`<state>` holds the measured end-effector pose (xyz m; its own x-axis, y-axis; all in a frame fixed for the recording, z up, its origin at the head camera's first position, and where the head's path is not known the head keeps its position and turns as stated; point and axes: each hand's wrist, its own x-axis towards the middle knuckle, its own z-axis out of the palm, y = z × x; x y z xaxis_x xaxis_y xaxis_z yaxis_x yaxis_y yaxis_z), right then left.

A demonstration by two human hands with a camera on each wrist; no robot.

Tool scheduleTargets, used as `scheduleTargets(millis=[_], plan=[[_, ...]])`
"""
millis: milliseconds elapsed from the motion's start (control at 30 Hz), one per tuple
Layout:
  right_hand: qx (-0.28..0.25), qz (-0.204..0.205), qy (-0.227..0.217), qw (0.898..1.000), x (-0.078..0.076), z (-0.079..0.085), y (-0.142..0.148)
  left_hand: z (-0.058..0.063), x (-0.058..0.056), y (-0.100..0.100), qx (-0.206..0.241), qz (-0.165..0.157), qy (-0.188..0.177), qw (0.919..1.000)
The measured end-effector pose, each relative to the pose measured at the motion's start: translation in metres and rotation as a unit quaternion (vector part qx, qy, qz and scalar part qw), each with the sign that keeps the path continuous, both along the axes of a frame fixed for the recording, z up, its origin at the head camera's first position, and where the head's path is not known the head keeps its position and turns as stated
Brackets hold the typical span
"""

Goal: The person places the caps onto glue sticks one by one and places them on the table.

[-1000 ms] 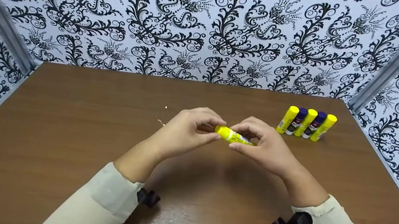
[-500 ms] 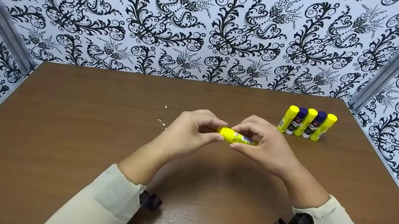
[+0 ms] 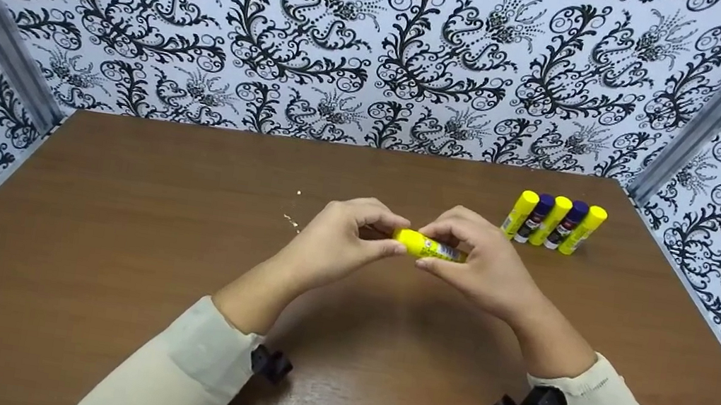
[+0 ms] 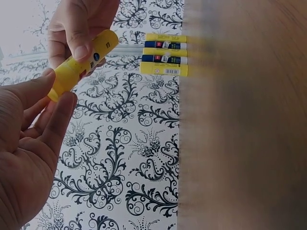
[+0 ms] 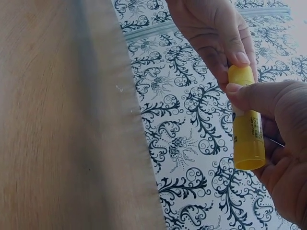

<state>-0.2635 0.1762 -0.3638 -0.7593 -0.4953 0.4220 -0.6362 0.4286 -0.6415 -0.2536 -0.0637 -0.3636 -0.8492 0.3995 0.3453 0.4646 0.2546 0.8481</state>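
A yellow glue stick (image 3: 429, 247) is held between both hands above the middle of the table, lying nearly level in the head view. My left hand (image 3: 348, 240) pinches its capped left end between thumb and fingertips. The body is gripped by my right hand (image 3: 483, 264), thumb in front and fingers behind. In the left wrist view the glue stick (image 4: 81, 64) shows its printed label. From the right wrist, the yellow base of the glue stick (image 5: 249, 152) sticks out below the right thumb.
Several glue sticks (image 3: 554, 223) stand upright in a tight row at the back right, yellow and dark-blue capped ones alternating. Small pale crumbs (image 3: 292, 222) lie on the brown table (image 3: 134, 233) left of the hands. Patterned walls (image 3: 355, 44) rise behind and at both sides.
The cap end has moved in against the body, so the white band that showed between them is covered. The left hand has shifted slightly right with it.
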Motion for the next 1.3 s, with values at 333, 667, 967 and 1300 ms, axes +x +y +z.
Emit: scheduleTargets(millis=[333, 667, 967, 1300], plan=[[0.004, -0.003, 0.016, 1.000, 0.000, 0.002, 0.001, 0.000, 0.000, 0.001, 0.012, -0.016, 0.013, 0.9997], [0.005, 0.001, 0.021, 1.000, -0.002, 0.003, 0.003, 0.001, 0.000, 0.003, 0.013, -0.016, 0.023, 0.9995], [0.006, -0.001, 0.028, 1.000, -0.002, 0.005, 0.007, 0.004, 0.001, 0.002, 0.002, -0.018, 0.033, 0.9993], [-0.007, 0.001, 0.024, 1.000, -0.003, 0.011, 0.014, 0.004, 0.000, 0.003, -0.007, -0.008, 0.040, 0.9991]])
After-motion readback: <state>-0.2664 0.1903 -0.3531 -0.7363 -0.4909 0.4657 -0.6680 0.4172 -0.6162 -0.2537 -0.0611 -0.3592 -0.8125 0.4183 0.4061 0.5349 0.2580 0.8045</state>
